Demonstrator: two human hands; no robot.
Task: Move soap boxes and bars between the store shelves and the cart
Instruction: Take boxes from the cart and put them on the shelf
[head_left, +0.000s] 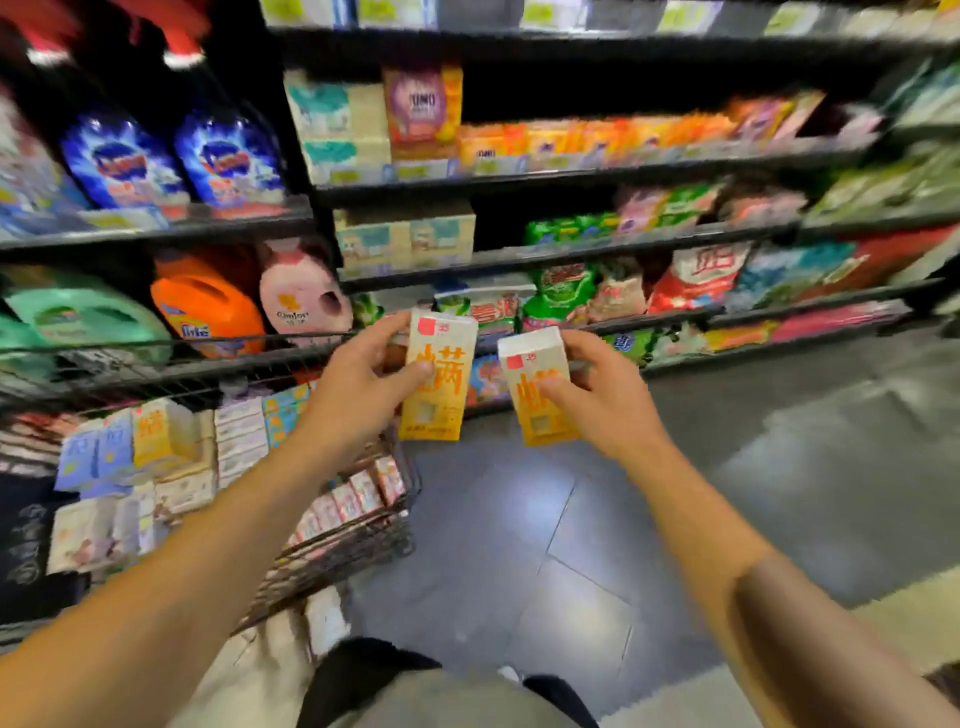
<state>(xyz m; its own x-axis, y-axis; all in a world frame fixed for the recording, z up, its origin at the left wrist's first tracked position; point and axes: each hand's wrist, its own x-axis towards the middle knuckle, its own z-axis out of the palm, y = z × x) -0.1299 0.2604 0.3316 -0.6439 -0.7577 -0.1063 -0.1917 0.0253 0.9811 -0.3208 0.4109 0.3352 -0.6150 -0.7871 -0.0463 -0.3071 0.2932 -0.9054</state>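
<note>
Two yellow soap boxes are held up in the aisle, between the cart (363, 525) at the left and the store shelves (571, 254) ahead. The left box (441, 384) is gripped by the left hand (363, 384), thumb across its printed face and fingers behind its upper edge. The right box (540, 395) is gripped the same way by the right hand (602, 395). The two boxes are near each other but apart, both upright and slightly tilted. More boxes, one of the same yellow kind (161, 431), are stacked in the cart. The cartons are judged to be light and stiff, with smooth printed card that could slip under a loose pinch. Hold is best taken across the broad faces near the middle, so that the corners are not crushed. Whether they are bound for shelf or cart cannot be told.
</note>
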